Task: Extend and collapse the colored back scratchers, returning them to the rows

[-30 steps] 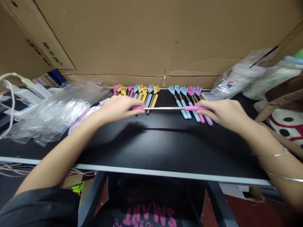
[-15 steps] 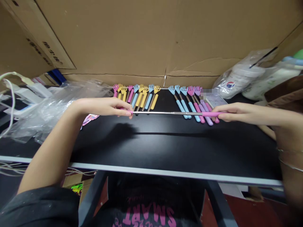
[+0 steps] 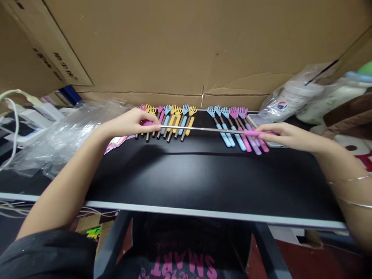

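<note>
Both hands hold one extended pink back scratcher (image 3: 200,129) sideways above the black table. My left hand (image 3: 132,123) is closed around its pink head end, which is mostly covered by the fingers. At the other end my right hand (image 3: 283,135) grips the pink handle. The thin silver shaft runs between them and casts a shadow below. Behind my left hand lies a row of yellow, blue and pink back scratchers (image 3: 190,124). Another group of blue, pink and purple back scratchers (image 3: 223,131) lies beside my right hand.
Crumpled clear plastic bags (image 3: 69,131) and a white power strip (image 3: 35,122) lie at the left. Printed cards (image 3: 117,142) sit under my left forearm. A bagged white cup (image 3: 296,97) with a straw stands at the back right. Cardboard (image 3: 174,46) walls the table's rear.
Both hands have moved slightly up and away with the back scratcher, its left end now tilted higher. My right hand has shifted a little left.
</note>
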A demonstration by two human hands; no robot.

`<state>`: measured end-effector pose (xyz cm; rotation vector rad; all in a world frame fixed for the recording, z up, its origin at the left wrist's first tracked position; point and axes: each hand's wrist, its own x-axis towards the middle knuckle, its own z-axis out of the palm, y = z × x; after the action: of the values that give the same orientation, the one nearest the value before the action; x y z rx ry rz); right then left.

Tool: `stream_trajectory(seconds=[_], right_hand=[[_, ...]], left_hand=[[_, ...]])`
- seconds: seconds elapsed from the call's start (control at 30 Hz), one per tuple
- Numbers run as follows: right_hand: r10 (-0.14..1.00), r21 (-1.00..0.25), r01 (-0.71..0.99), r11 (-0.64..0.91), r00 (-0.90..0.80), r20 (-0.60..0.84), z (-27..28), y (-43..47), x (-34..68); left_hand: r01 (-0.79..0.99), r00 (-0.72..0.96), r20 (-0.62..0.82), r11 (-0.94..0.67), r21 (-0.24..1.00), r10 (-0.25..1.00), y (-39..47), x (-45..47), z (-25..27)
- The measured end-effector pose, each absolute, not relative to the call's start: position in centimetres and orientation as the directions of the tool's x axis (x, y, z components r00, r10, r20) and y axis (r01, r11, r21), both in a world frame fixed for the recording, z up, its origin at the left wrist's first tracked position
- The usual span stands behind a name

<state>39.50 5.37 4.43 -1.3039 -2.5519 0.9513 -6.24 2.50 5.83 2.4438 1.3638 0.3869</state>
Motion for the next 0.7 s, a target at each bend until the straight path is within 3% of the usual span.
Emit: stream_trajectory(seconds=[0.2, 0.43, 0.7], right_hand=[[0.772, -0.598, 0.636, 0.488, -0.634, -0.043, 3.9, 4.6, 37.6], [0.737, -0.263, 0.689, 0.675, -0.651, 0.183, 2.0, 1.5, 32.3], [0.717, -0.077, 0.723, 0.687, -0.657, 0.234, 2.5, 1.4, 32.5]], left_hand=[[0.747, 0.484, 0.225, -0.533, 0.397, 0.846, 2.5, -4.5, 4.6], [0.751, 0.54, 0.304, -0.612, 0.246, 0.785, -0.2, 1.7, 2.2], [0.781, 0.558, 0.304, -0.612, 0.121, 0.772, -0.9, 1.9, 2.3]])
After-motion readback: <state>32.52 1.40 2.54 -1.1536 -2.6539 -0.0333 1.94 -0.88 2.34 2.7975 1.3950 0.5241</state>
